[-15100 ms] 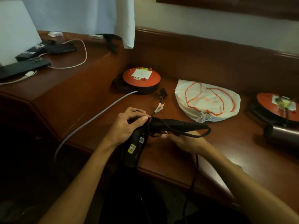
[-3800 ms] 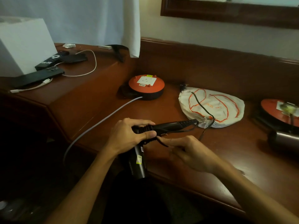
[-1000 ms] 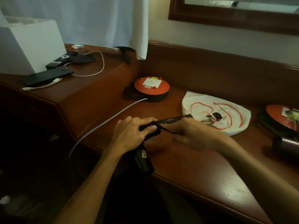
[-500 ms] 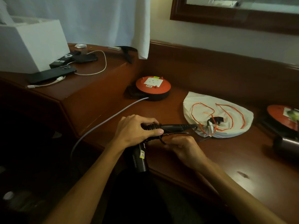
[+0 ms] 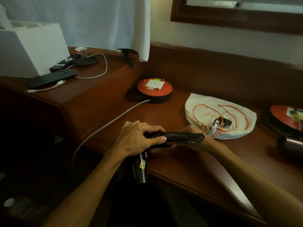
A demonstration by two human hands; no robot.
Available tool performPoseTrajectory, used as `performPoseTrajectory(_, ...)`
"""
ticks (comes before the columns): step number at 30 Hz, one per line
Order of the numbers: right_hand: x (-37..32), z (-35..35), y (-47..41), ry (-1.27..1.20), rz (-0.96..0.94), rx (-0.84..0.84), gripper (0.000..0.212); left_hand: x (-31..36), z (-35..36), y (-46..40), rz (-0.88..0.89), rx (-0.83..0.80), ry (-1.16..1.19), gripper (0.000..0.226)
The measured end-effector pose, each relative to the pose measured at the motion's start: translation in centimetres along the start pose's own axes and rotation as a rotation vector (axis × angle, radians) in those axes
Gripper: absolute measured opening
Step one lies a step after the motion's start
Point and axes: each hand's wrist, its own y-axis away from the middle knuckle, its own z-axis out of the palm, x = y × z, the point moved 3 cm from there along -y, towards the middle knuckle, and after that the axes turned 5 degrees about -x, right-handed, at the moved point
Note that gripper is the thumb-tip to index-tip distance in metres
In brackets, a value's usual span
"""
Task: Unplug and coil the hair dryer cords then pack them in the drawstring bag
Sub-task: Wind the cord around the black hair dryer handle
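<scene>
The left hand (image 5: pixel 139 139) grips the hair dryer (image 5: pixel 164 141) at the junction of handle and barrel, fingers curled over the cord turns (image 5: pixel 154 134) wound there; the barrel hangs down past the tabletop (image 5: pixel 188 163) edge. At 3 o'clock from it, the right hand (image 5: pixel 190 143) lies under and behind the handle, fingers curled against its lower side. The plug (image 5: pixel 225 121) rests on the drawstring bag (image 5: pixel 219 118), at 2 o'clock from the handle, near the bag's gathered mouth.

Procedure for the step in hand, as judged: keep the left thumb pressed on the wound turns so they do not slacken; feed the remaining cord with the right hand in even, adjacent turns; draw the plug in last.

The cord run between handle and plug is too dim to trace. Whether the right hand pinches cord cannot be told; the handle covers its fingers. At 3 o'clock, a second orange cord reel (image 5: pixel 288 114) and a dark cylindrical object (image 5: pixel 290 145) are cut off by the frame edge.
</scene>
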Motion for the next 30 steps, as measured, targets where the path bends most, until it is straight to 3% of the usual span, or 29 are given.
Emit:
performPoseTrajectory(5,-0.4,-0.7,-2.8,0.059,0.096,-0.147,0.019,0.1,-0.1,0.1,0.031,0.007,0.054,0.046)
performPoseTrajectory(9,-2.2,-2.2,-3.6,0.059,0.144,-0.306,0.026,0.8,0.4,-0.2,0.042,-0.09,-0.097,0.051)
performPoseTrajectory(13,-5.9,-4.9,-4.4,0.134,0.097,-0.313,0.028,1.3,0.6,-1.1,-0.014,-0.142,-0.137,0.058)
performPoseTrajectory(21,-7.9,-6.5,-2.4,0.141,0.07,-0.27,0.022,1.4,0.5,-1.0,-0.043,-0.051,-0.082,0.05)
performPoseTrajectory(25,-8.0,-5.4,-1.5,0.094,0.081,-0.233,0.026,1.8,0.8,-1.5,-0.061,-0.134,-0.037,0.053)
performPoseTrajectory(28,-7.8,-3.9,-1.0,0.103,0.097,-0.253,0.024,2.5,1.4,-2.3,-0.064,-0.247,-0.209,0.059)
performPoseTrajectory(30,-7.7,-3.2,-0.4,0.053,0.109,-0.307,0.022,2.7,1.5,-2.7,-0.066,-0.337,-0.259,0.052)
